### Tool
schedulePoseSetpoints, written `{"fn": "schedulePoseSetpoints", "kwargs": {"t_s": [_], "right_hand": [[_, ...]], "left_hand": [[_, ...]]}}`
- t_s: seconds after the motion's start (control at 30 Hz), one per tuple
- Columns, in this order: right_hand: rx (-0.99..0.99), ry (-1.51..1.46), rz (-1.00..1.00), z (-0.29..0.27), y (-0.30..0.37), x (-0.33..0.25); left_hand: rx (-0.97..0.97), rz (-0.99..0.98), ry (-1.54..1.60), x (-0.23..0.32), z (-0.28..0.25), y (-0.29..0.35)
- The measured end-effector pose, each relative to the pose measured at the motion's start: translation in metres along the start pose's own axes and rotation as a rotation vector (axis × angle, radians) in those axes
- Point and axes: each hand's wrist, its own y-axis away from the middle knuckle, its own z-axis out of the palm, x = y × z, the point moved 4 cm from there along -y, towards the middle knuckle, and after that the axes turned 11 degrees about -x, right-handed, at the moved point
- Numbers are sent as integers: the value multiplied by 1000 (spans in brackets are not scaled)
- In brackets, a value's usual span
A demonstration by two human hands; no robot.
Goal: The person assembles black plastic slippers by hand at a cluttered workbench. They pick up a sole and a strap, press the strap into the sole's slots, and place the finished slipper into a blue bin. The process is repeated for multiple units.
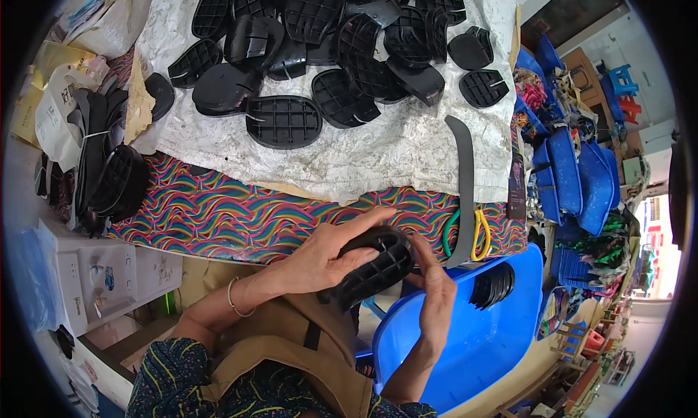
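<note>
My left hand (320, 254) is wrapped round a black shoe heel piece (382, 265), its thumb lying over the grid of ribs in the hollow side. On the other edge of the same piece, the fingers of my right hand (436, 291) are closed against its rim; some fingertips are hidden. Both hands hold it above my apron (291, 331), just in front of the table edge. Many similar black heel pieces (283, 121) lie heaped on the white sheet (305, 167), some ribbed side up, others smooth side up.
A long dark curved strip (465, 178) hangs over the table edge beside a yellow loop (481, 235) and a green loop (448, 232). Below right stands a blue tub (472, 349) holding several black heel pieces (494, 286). Bundled dark strips (91, 138) and a white drawer unit (109, 272) are at left.
</note>
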Motion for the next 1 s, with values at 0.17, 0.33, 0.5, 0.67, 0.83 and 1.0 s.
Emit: {"fn": "schedulePoseSetpoints", "kwargs": {"t_s": [0.17,0.33,0.5,0.67,0.83,1.0], "right_hand": [[-246,11,83,-4,-29,-9],[-478,99,101,1,-47,-13],[-447,464,-147,14,-39,-19],[-159,497,-229,23,-25,-5],[173,327,-169,36,-8,14],[395,162,-31,55,1,19]], "left_hand": [[-148,15,40,-12,6,1],[-222,-16,86,-14,5,1],[-282,-115,317,-16,1,3],[-179,-118,435,-16,4,-2],[-23,-73,396,-17,7,-3],[99,-118,458,-13,12,-2]]}}
